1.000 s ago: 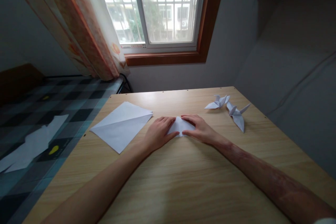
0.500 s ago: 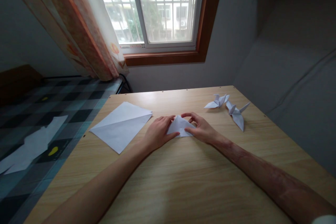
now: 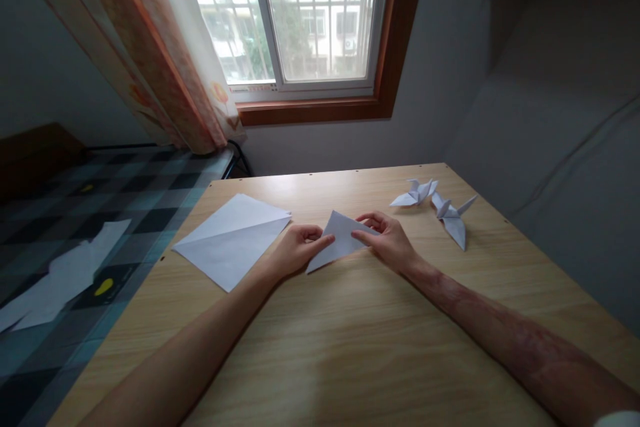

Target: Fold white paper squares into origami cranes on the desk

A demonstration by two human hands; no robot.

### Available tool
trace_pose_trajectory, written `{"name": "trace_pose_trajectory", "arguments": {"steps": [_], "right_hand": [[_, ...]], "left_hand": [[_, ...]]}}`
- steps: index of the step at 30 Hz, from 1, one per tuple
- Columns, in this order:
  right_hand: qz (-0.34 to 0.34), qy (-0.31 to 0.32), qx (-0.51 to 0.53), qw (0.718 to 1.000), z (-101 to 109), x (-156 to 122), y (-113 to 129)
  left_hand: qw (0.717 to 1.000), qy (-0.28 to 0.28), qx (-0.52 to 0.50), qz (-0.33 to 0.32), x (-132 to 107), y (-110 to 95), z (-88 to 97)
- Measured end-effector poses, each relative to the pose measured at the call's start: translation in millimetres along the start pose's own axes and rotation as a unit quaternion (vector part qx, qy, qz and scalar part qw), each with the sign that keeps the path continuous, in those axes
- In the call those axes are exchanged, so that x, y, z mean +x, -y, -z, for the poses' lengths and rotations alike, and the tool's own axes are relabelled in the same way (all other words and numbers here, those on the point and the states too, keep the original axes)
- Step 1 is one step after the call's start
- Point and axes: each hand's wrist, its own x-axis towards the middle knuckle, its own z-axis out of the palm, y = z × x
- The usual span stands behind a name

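Observation:
Between my hands is a sheet of white paper folded into a triangle, tilted with its lower left corner pointing toward me. My left hand pinches its left edge, thumb on the near face. On the other side my right hand grips the right corner between thumb and fingers; some fingertips are hidden behind the paper. Left of my left hand lie square white sheets, the top one creased along its diagonal. To the right, two folded paper cranes, one farther back and one nearer, rest on the table.
The wooden table runs to the wall beneath a window. At left stands a bed with a checked cover, bearing white paper scraps. A curtain hangs beside the window.
The folded triangle has turned, its left corner swinging down toward me and its peak shifting left. My left hand's fingers have curled in, and my right hand has moved slightly right.

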Motion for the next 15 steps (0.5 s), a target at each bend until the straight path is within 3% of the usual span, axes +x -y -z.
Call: {"name": "trace_pose_trajectory", "arguments": {"steps": [3, 6, 15], "right_hand": [[0.003, -0.018, 0.019, 1.000, 1, 0, 0], [0.010, -0.018, 0.000, 1.000, 0, -2, 0], [0.026, -0.006, 0.009, 1.000, 2, -2, 5]], "left_hand": [[0.999, 0.038, -0.014, -0.002, -2, -9, -1.3], [0.996, 0.040, -0.081, -0.007, -2, -15, -5.7], [0.979, -0.069, -0.192, 0.004, 4, 5, -20.7]]}}
